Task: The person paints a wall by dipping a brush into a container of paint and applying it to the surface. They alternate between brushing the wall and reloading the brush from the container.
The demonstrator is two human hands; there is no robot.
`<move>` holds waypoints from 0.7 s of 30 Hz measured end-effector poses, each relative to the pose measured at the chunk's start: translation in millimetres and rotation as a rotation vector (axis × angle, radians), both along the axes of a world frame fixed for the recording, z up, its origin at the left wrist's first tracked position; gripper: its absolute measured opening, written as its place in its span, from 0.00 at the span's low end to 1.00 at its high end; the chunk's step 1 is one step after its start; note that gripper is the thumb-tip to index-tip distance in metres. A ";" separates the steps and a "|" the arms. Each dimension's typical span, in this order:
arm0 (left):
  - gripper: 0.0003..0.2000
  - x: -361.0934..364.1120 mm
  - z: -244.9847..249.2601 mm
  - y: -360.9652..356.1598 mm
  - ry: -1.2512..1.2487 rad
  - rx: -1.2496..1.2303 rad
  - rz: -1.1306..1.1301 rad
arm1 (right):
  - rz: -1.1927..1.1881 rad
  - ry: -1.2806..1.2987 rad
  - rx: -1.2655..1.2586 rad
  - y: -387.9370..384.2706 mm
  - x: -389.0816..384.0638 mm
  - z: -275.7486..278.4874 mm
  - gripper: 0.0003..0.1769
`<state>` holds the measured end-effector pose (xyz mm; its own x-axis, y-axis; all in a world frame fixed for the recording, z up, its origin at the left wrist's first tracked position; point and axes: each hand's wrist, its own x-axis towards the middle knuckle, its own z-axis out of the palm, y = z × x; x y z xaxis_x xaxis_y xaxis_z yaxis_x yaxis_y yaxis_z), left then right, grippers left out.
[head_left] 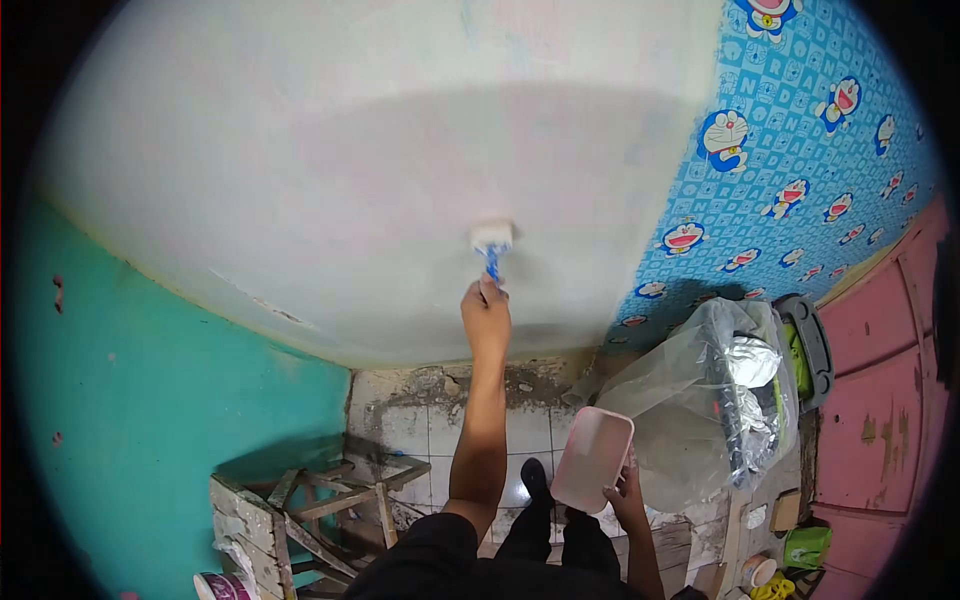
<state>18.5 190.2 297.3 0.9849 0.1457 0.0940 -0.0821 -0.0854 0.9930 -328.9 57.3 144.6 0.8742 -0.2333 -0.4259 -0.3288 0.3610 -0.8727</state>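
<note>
My left hand (pixel 486 312) is closed round the blue-and-white handle of a paintbrush (pixel 491 240). Its wide white head is at the pale, patchy white wall (pixel 400 180), with the arm stretched forward. Lower down, my right hand (pixel 628 496) grips the right edge of a shallow rectangular plastic container (pixel 594 462) with a pinkish rim. The container is tilted, and what it holds is hard to make out. My fingers partly hide its lower right side.
A paint-stained wooden stool (pixel 300 520) stands at lower left by the green wall (pixel 170 380). Right of me is a plastic-wrapped bulky item (pixel 690 400), near blue cartoon wallpaper (pixel 760 170) and a pink door (pixel 870 430). A green bag (pixel 806 548) lies at lower right on the tiled floor (pixel 400 425).
</note>
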 end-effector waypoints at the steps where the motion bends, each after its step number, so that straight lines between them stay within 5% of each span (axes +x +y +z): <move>1: 0.17 -4.0 18.4 -0.4 -0.078 0.003 0.011 | -0.019 0.023 0.037 0.6 -0.5 3.2 0.52; 5: 0.16 0.9 44.2 -2.6 -0.279 -0.107 0.017 | -0.022 -0.052 0.027 -1.6 -1.3 2.5 0.50; 11: 0.15 27.5 -123.5 9.4 -0.245 0.159 0.047 | -0.009 -0.065 0.014 -6.7 -0.2 8.7 0.51; 15: 0.16 -11.9 -186.8 29.0 -0.114 0.317 0.056 | -0.002 -0.172 -0.075 -12.0 5.4 -1.4 0.52; 21: 0.15 -113.5 -118.4 67.4 0.120 0.105 -0.170 | -0.020 -0.186 -0.142 -4.2 19.7 16.7 0.53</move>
<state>-94.9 257.6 178.9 0.9994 -0.0273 -0.0195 0.0141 -0.1843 0.9828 -309.3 53.1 161.3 0.9293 -0.2973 -0.2192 -0.1514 0.2348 -0.9602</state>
